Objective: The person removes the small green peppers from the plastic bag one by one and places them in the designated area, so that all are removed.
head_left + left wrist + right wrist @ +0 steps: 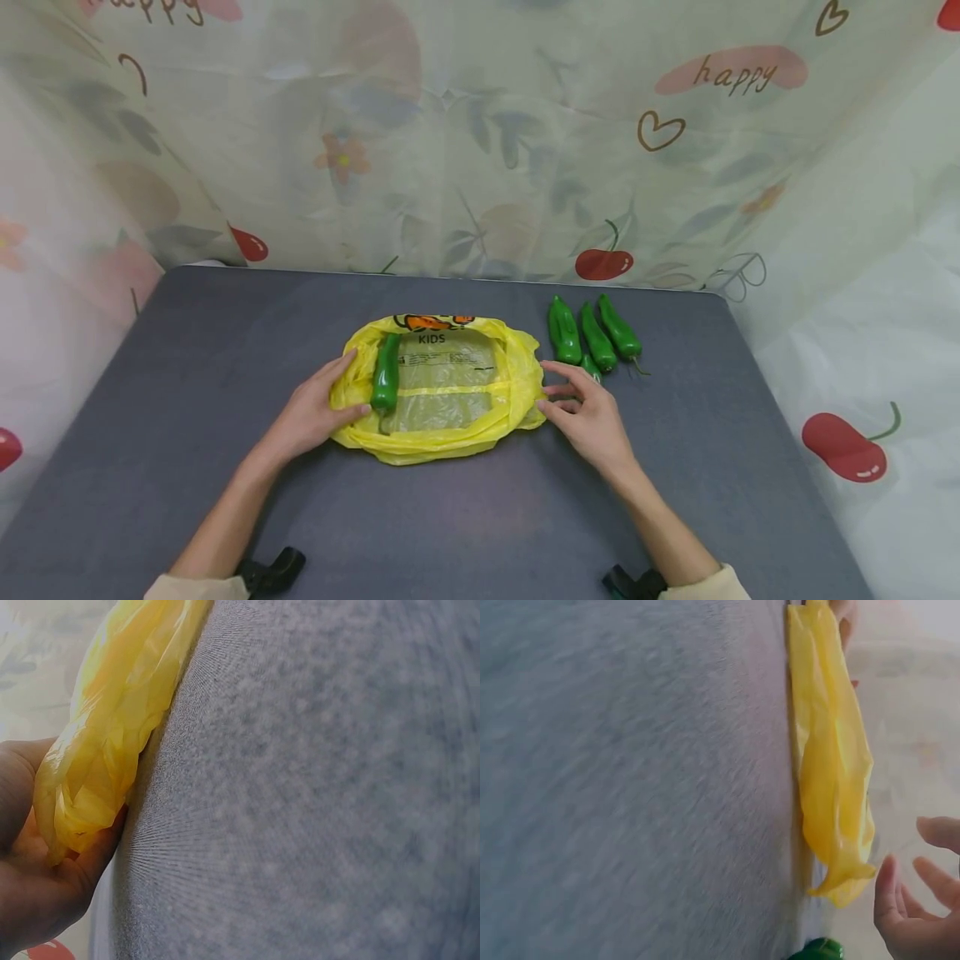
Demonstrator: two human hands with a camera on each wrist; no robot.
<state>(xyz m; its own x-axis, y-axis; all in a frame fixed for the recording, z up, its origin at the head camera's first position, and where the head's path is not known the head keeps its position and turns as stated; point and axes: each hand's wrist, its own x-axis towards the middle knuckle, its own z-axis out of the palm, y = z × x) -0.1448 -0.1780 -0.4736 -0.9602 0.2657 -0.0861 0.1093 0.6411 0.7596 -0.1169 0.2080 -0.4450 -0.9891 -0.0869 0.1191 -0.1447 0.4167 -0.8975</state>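
Note:
A yellow plastic bag [517, 383] lies on the table with its mouth spread wide and rim rolled outward. Inside, along the left side, is one green chili pepper [386, 373]. My left hand [313, 414] holds the bag's left rim, thumb over the edge and fingers round the outside; the left wrist view shows the yellow film [105, 727] between thumb and fingers. At the bag's right edge is my right hand [592, 417], its fingers loosely bent. The right wrist view has this hand [922, 900] apart from the bag [832, 765], with nothing in its grasp.
Several green peppers [597, 337] lie in a group behind my right hand, one partly hidden by its fingers. The dark grey table [465, 533] ends at a patterned curtain [480, 192] at the back.

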